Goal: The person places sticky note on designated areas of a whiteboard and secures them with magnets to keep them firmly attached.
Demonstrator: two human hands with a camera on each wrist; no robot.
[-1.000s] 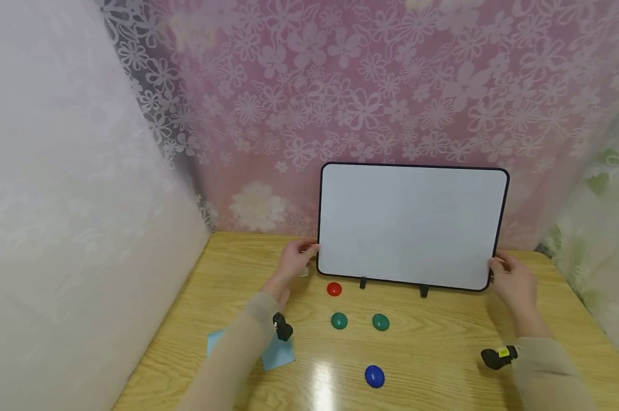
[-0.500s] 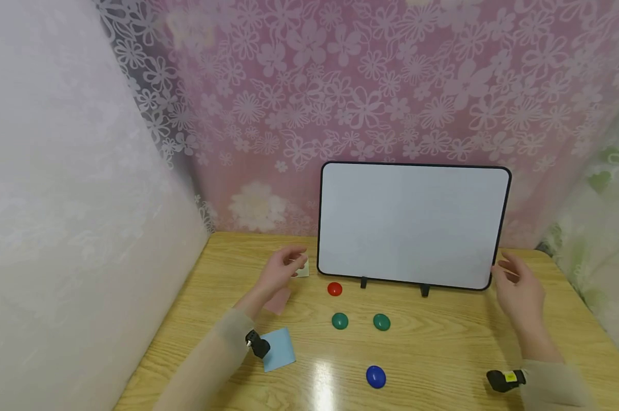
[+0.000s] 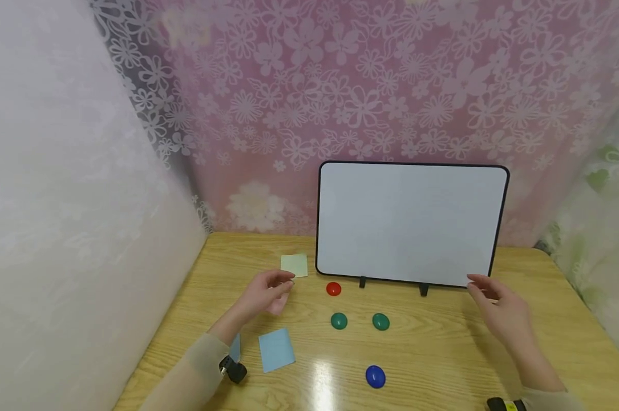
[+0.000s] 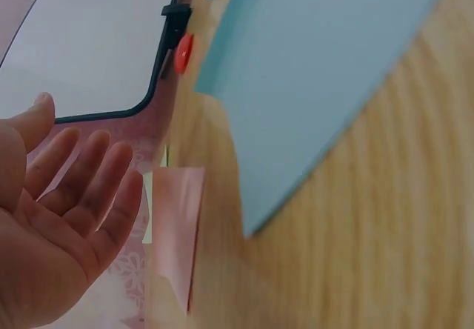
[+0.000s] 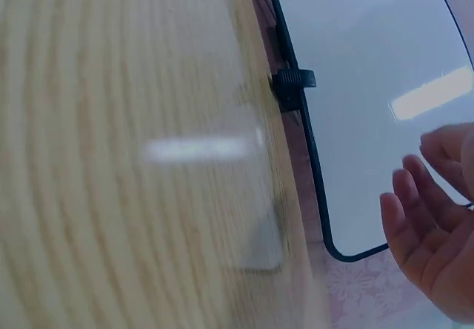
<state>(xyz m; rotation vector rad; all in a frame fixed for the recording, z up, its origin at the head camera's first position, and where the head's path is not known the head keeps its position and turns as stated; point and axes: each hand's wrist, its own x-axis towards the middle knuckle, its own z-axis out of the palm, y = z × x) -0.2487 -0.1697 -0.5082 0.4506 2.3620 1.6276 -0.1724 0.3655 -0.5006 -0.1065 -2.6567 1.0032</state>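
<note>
A whiteboard (image 3: pixel 412 222) with a black frame stands upright at the back of the table, its lower edge in two black feet (image 3: pixel 424 290). My left hand (image 3: pixel 265 294) hovers left of it above a pink sticky note (image 3: pixel 277 306), holding nothing, its fingers loosely curved in the left wrist view. In front of the board's lower right corner is my right hand (image 3: pixel 504 314), also bare, with relaxed fingers. Before the board lie a red magnet (image 3: pixel 333 289), two green ones and a blue magnet (image 3: pixel 375 377), all round.
A pale yellow sticky note (image 3: pixel 294 265) lies behind my left hand. Nearer me is a light blue note (image 3: pixel 276 350), with another blue sheet (image 3: pixel 235 347) partly hidden by my left forearm. A white wall (image 3: pixel 109 228) borders the table (image 3: pixel 422 354) on the left.
Both hands have let go of the whiteboard's side edges and drawn back toward me, the left one also leftward. The yellow note has come into full view. The board stays standing.
</note>
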